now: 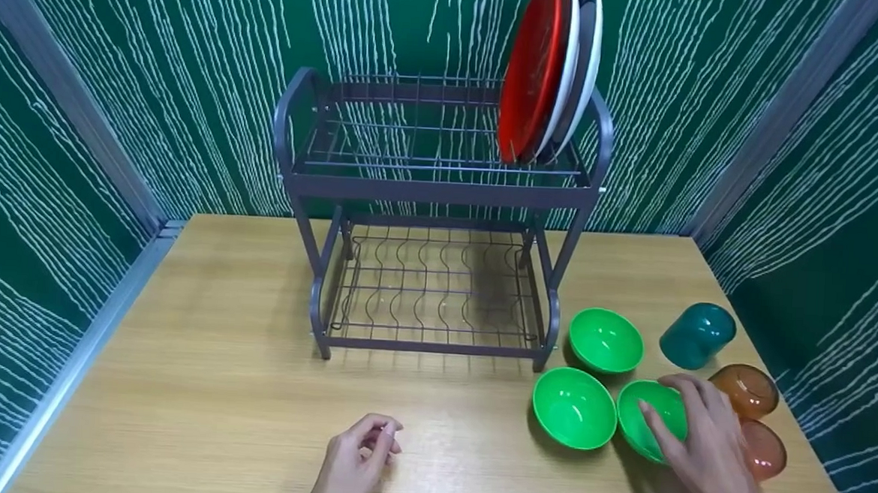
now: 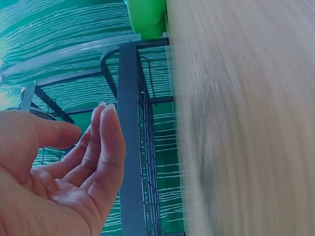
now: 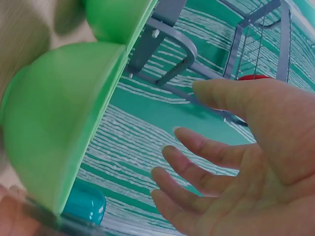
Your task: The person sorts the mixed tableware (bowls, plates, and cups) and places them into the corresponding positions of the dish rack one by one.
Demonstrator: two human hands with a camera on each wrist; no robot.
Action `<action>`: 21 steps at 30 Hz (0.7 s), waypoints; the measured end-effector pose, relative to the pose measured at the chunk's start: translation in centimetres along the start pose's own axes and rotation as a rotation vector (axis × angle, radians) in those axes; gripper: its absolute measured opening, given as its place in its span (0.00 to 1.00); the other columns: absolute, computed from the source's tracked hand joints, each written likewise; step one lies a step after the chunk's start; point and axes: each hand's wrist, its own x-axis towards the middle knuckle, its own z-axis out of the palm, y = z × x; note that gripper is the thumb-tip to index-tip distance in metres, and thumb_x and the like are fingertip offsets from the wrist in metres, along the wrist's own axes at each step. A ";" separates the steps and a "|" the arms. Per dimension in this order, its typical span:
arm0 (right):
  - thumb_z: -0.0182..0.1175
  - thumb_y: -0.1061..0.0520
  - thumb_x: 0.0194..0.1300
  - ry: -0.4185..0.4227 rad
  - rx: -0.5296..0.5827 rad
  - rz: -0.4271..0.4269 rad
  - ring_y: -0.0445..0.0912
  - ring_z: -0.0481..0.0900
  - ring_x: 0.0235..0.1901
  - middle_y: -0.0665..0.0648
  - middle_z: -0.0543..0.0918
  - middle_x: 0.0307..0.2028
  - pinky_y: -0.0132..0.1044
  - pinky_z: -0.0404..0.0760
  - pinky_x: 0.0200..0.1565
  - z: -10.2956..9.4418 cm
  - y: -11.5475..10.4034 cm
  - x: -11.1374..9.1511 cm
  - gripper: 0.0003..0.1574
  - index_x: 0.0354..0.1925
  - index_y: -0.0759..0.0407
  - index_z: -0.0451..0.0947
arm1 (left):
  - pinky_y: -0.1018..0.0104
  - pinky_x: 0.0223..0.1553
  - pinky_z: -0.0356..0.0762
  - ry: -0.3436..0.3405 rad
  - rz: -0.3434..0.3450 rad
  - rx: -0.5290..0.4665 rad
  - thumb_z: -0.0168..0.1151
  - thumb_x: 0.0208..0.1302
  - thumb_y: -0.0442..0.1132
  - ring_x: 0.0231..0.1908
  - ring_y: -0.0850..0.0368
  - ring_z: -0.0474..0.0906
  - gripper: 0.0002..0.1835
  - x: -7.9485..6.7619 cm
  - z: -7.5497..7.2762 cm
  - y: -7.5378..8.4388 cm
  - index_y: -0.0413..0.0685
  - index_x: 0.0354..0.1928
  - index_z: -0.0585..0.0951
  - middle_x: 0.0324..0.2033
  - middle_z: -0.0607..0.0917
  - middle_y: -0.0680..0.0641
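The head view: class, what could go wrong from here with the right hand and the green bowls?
1. The right hand hovers at one green bowl with its fingers apart; catching only one side of the rim might tip it.
2. The bowl to its left sits very close, so a lift could nudge it.
3. Two orange cups stand just beside the hand, which might knock them.

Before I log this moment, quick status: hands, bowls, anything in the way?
Left hand empty, fingers loosely curled. Right hand open, empty, over the rightmost green bowl. Possibly in the way: two orange cups, close by its right.
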 end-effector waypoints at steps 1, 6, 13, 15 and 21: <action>0.74 0.59 0.60 -0.003 -0.008 0.018 0.68 0.68 0.54 0.73 0.74 0.55 0.70 0.69 0.51 -0.2 0.1 -0.1 0.29 0.56 0.69 0.75 | 0.66 0.30 0.84 -0.003 -0.012 0.001 0.55 0.78 0.35 0.27 0.53 0.84 0.10 0.0 0.0 0.0 0.35 0.44 0.82 0.28 0.86 0.47; 0.73 0.59 0.62 -0.005 -0.046 0.095 0.69 0.67 0.55 0.74 0.74 0.56 0.71 0.69 0.50 -1.4 0.9 -0.5 0.28 0.56 0.70 0.75 | 0.67 0.32 0.84 -0.015 -0.055 0.008 0.55 0.78 0.34 0.29 0.51 0.84 0.09 0.0 -0.2 0.2 0.34 0.45 0.82 0.29 0.86 0.49; 0.68 0.54 0.69 -0.022 -0.069 0.215 0.69 0.64 0.55 0.73 0.71 0.59 0.69 0.71 0.50 -2.1 2.3 -1.3 0.27 0.59 0.67 0.75 | 0.62 0.33 0.85 -0.016 -0.066 0.007 0.55 0.77 0.32 0.30 0.51 0.84 0.09 0.1 -0.2 0.2 0.34 0.46 0.82 0.30 0.85 0.50; 0.67 0.52 0.70 -0.034 -0.068 0.248 0.69 0.62 0.56 0.73 0.70 0.61 0.70 0.69 0.52 -2.4 2.8 -1.4 0.28 0.60 0.67 0.74 | 0.63 0.33 0.85 -0.016 -0.067 0.011 0.55 0.77 0.32 0.30 0.49 0.84 0.09 0.1 -0.1 0.2 0.34 0.46 0.82 0.29 0.85 0.48; 0.60 0.41 0.74 -0.118 -0.059 0.398 0.75 0.53 0.63 0.78 0.60 0.69 0.76 0.56 0.63 -3.3 4.5 -1.7 0.41 0.68 0.70 0.66 | 0.67 0.32 0.84 -0.005 -0.059 0.003 0.56 0.77 0.33 0.29 0.51 0.84 0.09 0.0 0.1 0.1 0.34 0.45 0.82 0.29 0.86 0.49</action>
